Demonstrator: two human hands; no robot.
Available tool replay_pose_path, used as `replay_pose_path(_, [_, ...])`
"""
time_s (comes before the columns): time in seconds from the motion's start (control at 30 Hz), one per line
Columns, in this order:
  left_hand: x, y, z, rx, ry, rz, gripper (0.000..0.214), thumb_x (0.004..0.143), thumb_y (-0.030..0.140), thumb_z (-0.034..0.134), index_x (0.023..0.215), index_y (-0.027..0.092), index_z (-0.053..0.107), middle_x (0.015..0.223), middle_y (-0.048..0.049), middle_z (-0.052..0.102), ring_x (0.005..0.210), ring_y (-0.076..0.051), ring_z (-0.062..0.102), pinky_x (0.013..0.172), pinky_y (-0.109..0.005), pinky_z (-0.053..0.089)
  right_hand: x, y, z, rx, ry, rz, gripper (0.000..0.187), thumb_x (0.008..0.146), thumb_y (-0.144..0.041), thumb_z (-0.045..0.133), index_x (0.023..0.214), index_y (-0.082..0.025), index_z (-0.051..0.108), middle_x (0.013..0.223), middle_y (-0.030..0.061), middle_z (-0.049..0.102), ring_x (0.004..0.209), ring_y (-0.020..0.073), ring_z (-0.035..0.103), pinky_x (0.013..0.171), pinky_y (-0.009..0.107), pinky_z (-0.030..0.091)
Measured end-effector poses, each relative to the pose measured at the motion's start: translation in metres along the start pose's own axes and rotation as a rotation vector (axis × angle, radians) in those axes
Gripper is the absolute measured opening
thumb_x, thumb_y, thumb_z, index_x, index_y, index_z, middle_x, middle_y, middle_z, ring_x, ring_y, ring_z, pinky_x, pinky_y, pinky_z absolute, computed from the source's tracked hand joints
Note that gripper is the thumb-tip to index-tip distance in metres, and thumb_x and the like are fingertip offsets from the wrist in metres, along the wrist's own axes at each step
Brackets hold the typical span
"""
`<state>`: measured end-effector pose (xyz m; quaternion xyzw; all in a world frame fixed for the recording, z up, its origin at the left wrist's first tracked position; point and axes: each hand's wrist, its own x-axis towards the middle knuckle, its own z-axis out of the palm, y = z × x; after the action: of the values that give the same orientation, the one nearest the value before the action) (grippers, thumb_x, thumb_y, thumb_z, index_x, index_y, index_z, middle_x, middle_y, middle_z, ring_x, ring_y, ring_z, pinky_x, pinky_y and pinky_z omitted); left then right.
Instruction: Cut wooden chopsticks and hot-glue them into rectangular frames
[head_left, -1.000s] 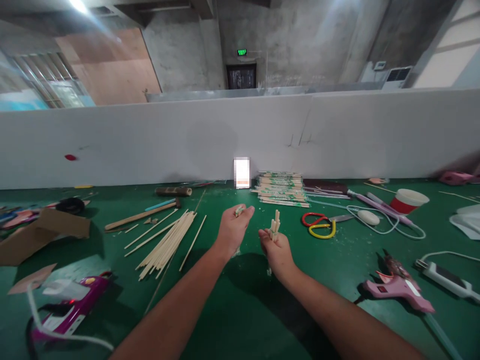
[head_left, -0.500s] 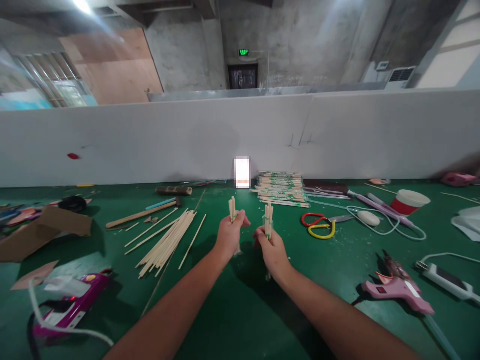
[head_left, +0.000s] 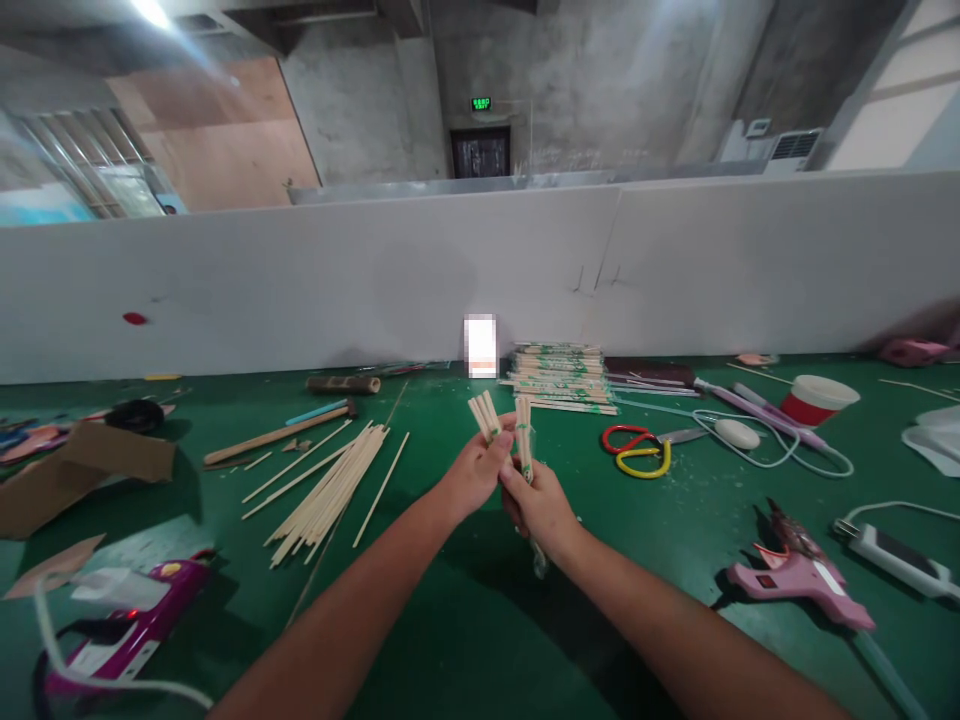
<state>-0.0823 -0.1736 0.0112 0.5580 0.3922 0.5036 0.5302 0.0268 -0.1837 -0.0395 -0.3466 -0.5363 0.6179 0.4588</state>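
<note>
Both hands meet above the middle of the green table (head_left: 480, 640). My left hand (head_left: 476, 470) is closed round a pair of bare wooden chopsticks (head_left: 484, 415) that stick upward. My right hand (head_left: 538, 505) is closed round another pair of chopsticks (head_left: 523, 440), which has a clear wrapper hanging below the fist. The two fists touch each other. A stack of wrapped chopstick packs (head_left: 561, 377) lies just beyond them by the white wall. Loose bare chopsticks (head_left: 330, 490) lie fanned out to the left.
Red-and-yellow scissors (head_left: 637, 450) and a white cable lie right of the hands. A pink glue gun (head_left: 795, 575) sits at the right, a magenta one (head_left: 120, 625) at the near left. A red cup (head_left: 816, 400), cardboard scraps (head_left: 82, 465) and a hammer (head_left: 277, 432) are farther out.
My hands drew together until the fists touch. The left hand turned its chopsticks upright, then tilted them toward the right hand's pair.
</note>
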Motion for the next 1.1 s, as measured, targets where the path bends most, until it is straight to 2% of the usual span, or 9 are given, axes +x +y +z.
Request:
replay_pose_path(0.07, [0.002, 0.010, -0.004, -0.080, 0.007, 0.091, 0.063, 0.068, 0.066, 0.061, 0.108, 0.017, 0.063, 0.106, -0.0118, 0.067, 0.093, -0.023, 0.064, 0.080, -0.031, 0.050, -0.002, -0.006, 0.002, 0.049, -0.073, 0.070, 0.032, 0.068, -0.045, 0.065, 0.071, -0.020, 0.046, 0.037, -0.0123, 0.038, 0.028, 0.0049, 0.028, 0.028, 0.018, 0.022])
replay_pose_path(0.13, [0.002, 0.021, -0.007, -0.143, 0.016, 0.079, 0.058, 0.073, 0.061, 0.061, 0.113, 0.018, 0.061, 0.113, -0.0128, 0.065, 0.098, -0.023, 0.062, 0.081, -0.032, 0.049, -0.004, -0.014, 0.003, 0.095, -0.181, 0.180, 0.025, 0.065, -0.035, 0.066, 0.075, -0.019, 0.049, 0.036, -0.0132, 0.036, 0.028, 0.0046, 0.027, 0.029, 0.018, 0.021])
replay_pose_path(0.37, [-0.005, 0.034, -0.003, -0.152, 0.058, -0.148, 0.036, 0.076, 0.034, 0.068, 0.107, 0.018, 0.061, 0.075, -0.0050, 0.068, 0.061, -0.014, 0.062, 0.058, -0.025, 0.049, -0.009, -0.033, -0.003, -0.067, -0.498, 0.423, 0.033, 0.066, -0.027, 0.063, 0.096, -0.018, 0.054, 0.060, -0.0038, 0.061, 0.034, 0.0089, 0.048, 0.033, 0.019, 0.033])
replay_pose_path(0.43, [-0.007, 0.034, 0.002, -0.181, 0.036, -0.201, 0.042, 0.075, 0.034, 0.068, 0.114, 0.020, 0.058, 0.080, -0.0059, 0.069, 0.059, -0.015, 0.062, 0.051, -0.024, 0.047, -0.007, -0.029, -0.002, -0.204, -0.410, 0.334, 0.028, 0.064, -0.022, 0.060, 0.091, -0.019, 0.055, 0.059, -0.0050, 0.058, 0.035, 0.0097, 0.048, 0.035, 0.021, 0.034])
replay_pose_path(0.53, [-0.007, 0.034, 0.008, -0.235, 0.082, -0.238, 0.047, 0.077, 0.034, 0.066, 0.120, 0.022, 0.053, 0.097, -0.0096, 0.070, 0.067, -0.018, 0.066, 0.056, -0.028, 0.050, -0.003, -0.020, 0.001, -0.469, -0.130, 0.069, 0.012, 0.061, -0.013, 0.053, 0.071, -0.019, 0.054, 0.053, -0.0056, 0.050, 0.039, 0.0094, 0.045, 0.038, 0.021, 0.031])
replay_pose_path(0.63, [-0.006, 0.033, 0.009, -0.246, 0.109, -0.223, 0.027, 0.081, 0.035, 0.057, 0.101, 0.016, 0.062, 0.097, -0.0115, 0.070, 0.078, -0.021, 0.068, 0.072, -0.033, 0.051, -0.001, -0.014, 0.002, -0.577, 0.023, -0.069, 0.009, 0.062, -0.013, 0.055, 0.068, -0.020, 0.055, 0.058, -0.0030, 0.053, 0.050, 0.0106, 0.047, 0.043, 0.021, 0.030])
replay_pose_path(0.77, [0.000, 0.032, -0.004, -0.183, 0.208, -0.116, 0.038, 0.083, 0.043, 0.051, 0.056, 0.016, 0.053, 0.069, -0.0090, 0.070, 0.077, -0.022, 0.068, 0.078, -0.035, 0.049, -0.002, -0.011, -0.001, -0.407, -0.043, 0.021, 0.029, 0.069, -0.030, 0.064, 0.096, -0.021, 0.057, 0.067, -0.0039, 0.056, 0.045, 0.0095, 0.048, 0.041, 0.021, 0.034])
replay_pose_path(0.9, [0.008, 0.035, -0.031, -0.150, 0.241, -0.029, 0.038, 0.082, 0.047, 0.050, 0.059, 0.017, 0.052, 0.072, -0.0079, 0.071, 0.079, -0.021, 0.068, 0.083, -0.037, 0.047, 0.000, -0.010, -0.003, -0.340, -0.190, 0.140, 0.017, 0.069, -0.030, 0.064, 0.080, -0.018, 0.060, 0.052, -0.0076, 0.045, 0.039, 0.0069, 0.040, 0.038, 0.019, 0.029])
replay_pose_path(1.1, [0.016, 0.043, -0.068, -0.195, 0.293, -0.085, 0.032, 0.078, 0.041, 0.056, 0.058, 0.017, 0.047, 0.065, -0.0075, 0.069, 0.068, -0.020, 0.067, 0.073, -0.034, 0.050, 0.001, -0.008, -0.002, -0.329, -0.159, 0.175, 0.004, 0.063, -0.016, 0.059, 0.059, -0.017, 0.060, 0.043, -0.0083, 0.039, 0.041, 0.0062, 0.032, 0.040, 0.020, 0.021])
